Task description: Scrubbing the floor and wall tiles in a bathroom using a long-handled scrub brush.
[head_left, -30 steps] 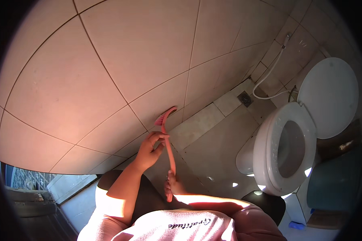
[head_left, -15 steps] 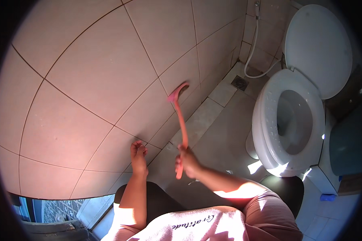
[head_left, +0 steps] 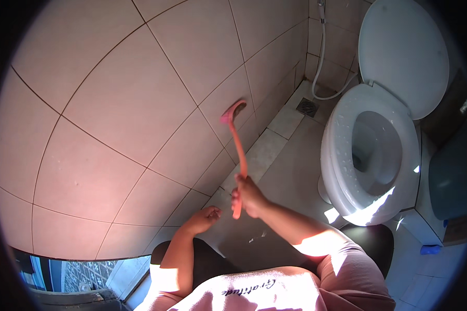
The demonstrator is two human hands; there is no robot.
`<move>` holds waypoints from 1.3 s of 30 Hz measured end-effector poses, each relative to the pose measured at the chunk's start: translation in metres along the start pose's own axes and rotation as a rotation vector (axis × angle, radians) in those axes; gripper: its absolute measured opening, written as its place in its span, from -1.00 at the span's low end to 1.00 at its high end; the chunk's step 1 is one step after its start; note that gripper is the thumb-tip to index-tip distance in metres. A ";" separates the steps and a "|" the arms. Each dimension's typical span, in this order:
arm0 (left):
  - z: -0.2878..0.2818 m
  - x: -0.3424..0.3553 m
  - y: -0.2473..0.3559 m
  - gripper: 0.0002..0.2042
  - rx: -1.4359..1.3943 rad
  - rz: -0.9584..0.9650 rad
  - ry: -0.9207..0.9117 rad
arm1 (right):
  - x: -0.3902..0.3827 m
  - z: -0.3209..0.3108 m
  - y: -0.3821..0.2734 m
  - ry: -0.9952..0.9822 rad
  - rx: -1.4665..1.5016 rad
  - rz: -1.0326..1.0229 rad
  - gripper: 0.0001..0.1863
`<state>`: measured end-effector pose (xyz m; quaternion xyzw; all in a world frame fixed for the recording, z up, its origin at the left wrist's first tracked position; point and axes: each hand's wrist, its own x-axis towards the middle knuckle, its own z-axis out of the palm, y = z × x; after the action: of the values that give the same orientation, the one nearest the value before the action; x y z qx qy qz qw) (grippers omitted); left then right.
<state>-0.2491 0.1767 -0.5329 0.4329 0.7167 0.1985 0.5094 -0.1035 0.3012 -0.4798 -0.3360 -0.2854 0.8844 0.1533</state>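
A: What fills the left side for us?
B: A wall (head_left: 114, 119) of pale pinkish tiles, its dark grout lines bent by the lens.

A: And our left hand?
B: Our left hand (head_left: 205, 220) is low, near the foot of that wall, with its fingers loosely curled inward. We see nothing held in them, but we cannot tell how tightly they close.

A: Moving right, where is the brush?
B: The pink long-handled scrub brush (head_left: 237, 145) is near the middle, tilted, its curved head up in front of the tiles. Whether the bristles touch the wall, we cannot tell.

A: How do we hold it?
B: Our right hand (head_left: 250, 196) has its fingers wrapped around the lower handle, and the handle's end pokes out below them. The two hands are near each other, well apart from the brush head.

A: What do we have further right?
B: The tiled floor (head_left: 296, 166), then a square floor drain (head_left: 307, 107) with a white sprayer hose (head_left: 322, 49) looping down near it. Next comes the white toilet (head_left: 340, 150), sunlight on its near rim and drops on its seat, with the lid (head_left: 403, 59) raised. At the far right we make out a teal container (head_left: 449, 181), partly in shade, and a small blue object (head_left: 430, 250) below and left of it.
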 end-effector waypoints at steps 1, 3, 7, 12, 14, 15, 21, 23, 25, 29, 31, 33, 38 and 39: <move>-0.003 -0.002 -0.007 -0.74 -0.005 0.027 0.023 | -0.011 0.014 0.010 -0.008 -0.038 0.030 -0.78; -0.011 -0.005 -0.020 -0.74 0.116 0.171 0.007 | -0.048 0.046 0.059 -0.177 -0.134 0.002 -0.78; -0.010 -0.005 0.054 -0.70 0.043 -0.439 -0.380 | -0.041 0.037 0.047 -0.156 -0.178 -0.059 -0.77; 0.001 -0.006 0.025 -0.78 0.071 0.096 0.020 | -0.008 0.009 -0.027 0.020 -0.091 -0.068 -0.77; -0.008 -0.003 0.035 -0.77 0.049 -0.089 -0.225 | -0.028 0.030 0.030 -0.006 -0.185 -0.112 -0.74; -0.009 -0.003 0.039 -0.76 0.039 -0.181 -0.354 | -0.035 0.030 0.059 -0.076 -0.300 -0.112 -0.74; 0.002 -0.006 0.017 -0.77 0.069 0.101 -0.039 | -0.004 0.005 -0.009 0.026 -0.224 -0.179 -0.76; 0.006 -0.010 0.049 -0.75 0.130 0.067 -0.023 | -0.004 -0.012 -0.044 0.037 -0.177 -0.164 -0.75; -0.002 -0.012 0.024 -0.74 0.136 0.001 -0.035 | -0.012 0.017 0.002 0.008 -0.240 -0.174 -0.74; -0.011 -0.007 0.039 -0.73 -0.007 -0.167 -0.330 | -0.028 0.027 0.067 -0.075 -0.387 -0.142 -0.70; -0.003 -0.011 0.028 -0.74 0.089 -0.038 -0.137 | -0.008 0.013 0.024 0.046 -0.362 -0.239 -0.72; 0.004 -0.009 0.031 -0.75 0.178 0.109 0.050 | 0.016 -0.022 -0.049 0.090 -0.181 -0.222 -0.76; -0.035 -0.044 0.083 -0.68 0.231 0.482 0.668 | 0.019 -0.022 -0.044 0.113 -0.261 -0.175 -0.75; -0.048 -0.057 0.102 -0.67 0.264 0.545 0.785 | 0.015 -0.010 -0.006 0.080 -0.302 -0.169 -0.75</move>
<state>-0.2434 0.1933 -0.4074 0.5580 0.7341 0.3802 0.0715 -0.1072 0.3163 -0.4897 -0.3651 -0.4357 0.8015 0.1860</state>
